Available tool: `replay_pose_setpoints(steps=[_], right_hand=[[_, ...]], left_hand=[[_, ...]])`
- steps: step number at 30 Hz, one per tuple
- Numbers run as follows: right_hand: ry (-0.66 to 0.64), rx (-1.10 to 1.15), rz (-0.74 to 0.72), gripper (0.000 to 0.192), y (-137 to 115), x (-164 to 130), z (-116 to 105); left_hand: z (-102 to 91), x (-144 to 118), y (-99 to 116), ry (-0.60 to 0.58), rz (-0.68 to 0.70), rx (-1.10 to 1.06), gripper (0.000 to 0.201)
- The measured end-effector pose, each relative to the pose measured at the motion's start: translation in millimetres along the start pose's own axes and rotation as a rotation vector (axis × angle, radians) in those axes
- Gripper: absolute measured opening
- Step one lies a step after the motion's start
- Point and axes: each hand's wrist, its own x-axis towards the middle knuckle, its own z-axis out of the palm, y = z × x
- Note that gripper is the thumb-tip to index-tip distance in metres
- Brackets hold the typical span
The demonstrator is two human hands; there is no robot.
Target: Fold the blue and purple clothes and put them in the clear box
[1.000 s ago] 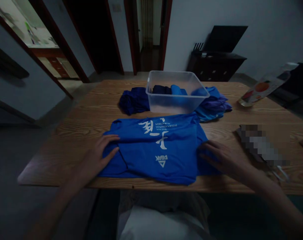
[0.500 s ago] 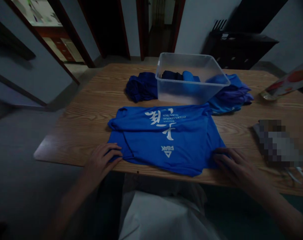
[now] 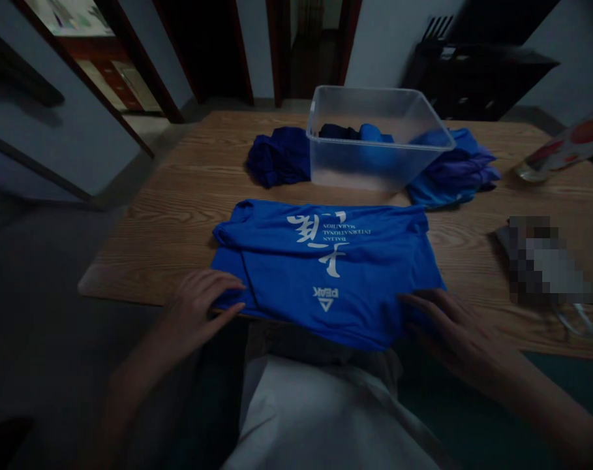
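Observation:
A blue T-shirt [image 3: 286, 261] with white lettering lies partly folded along the table's near edge, its print upside down to me. Some of its front hem hangs past the edge. At its left end, my left hand [image 3: 196, 303] rests on the cloth, thumb and fingers apart. My right hand [image 3: 447, 323] has its fingers closed on the near right part of the shirt; the thumb is mostly hidden.
Behind the shirt stands a clear plastic box [image 3: 381, 166] with rolled dark and blue clothes inside. A dark blue garment [image 3: 279, 156] lies left of it, a blue-purple one [image 3: 465, 170] right. A blurred grey item [image 3: 545, 261] and a clear-based patterned object [image 3: 560, 150] are farther right.
My right hand has moved left and slightly inward with the shirt's near right part. The left hand's thumb and fingers have spread apart. The view has also shifted slightly.

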Motion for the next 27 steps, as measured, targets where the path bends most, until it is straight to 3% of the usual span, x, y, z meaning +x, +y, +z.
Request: replay_pose_setpoints(steps=[5,10,18,23,27], right_hand=[[0.003,-0.027,-0.161,0.045,-6.5,41.2,0.6],[0.087,0.028,-0.198,0.029,-2.7,71.6,3.8],[0.124,0.115,-0.080,0.028,4.5,62.9,5.7],[0.107,0.098,-0.030,0.024,4.7,62.1,15.6],[0.151,0.034,0.054,0.024,0.6,63.5,22.0]], left_hand=[[13.2,31.0,31.9,-0.129,0.116,-0.044,0.045],[17.5,59.3,28.3,-0.133,0.143,-0.081,0.048],[9.0,75.6,22.6,-0.022,-0.036,-0.410,0.039],[19.2,79.4,26.8,-0.033,-0.240,-0.630,0.041],[20.7,74.2,33.8,-0.106,-0.292,-0.677,0.048]])
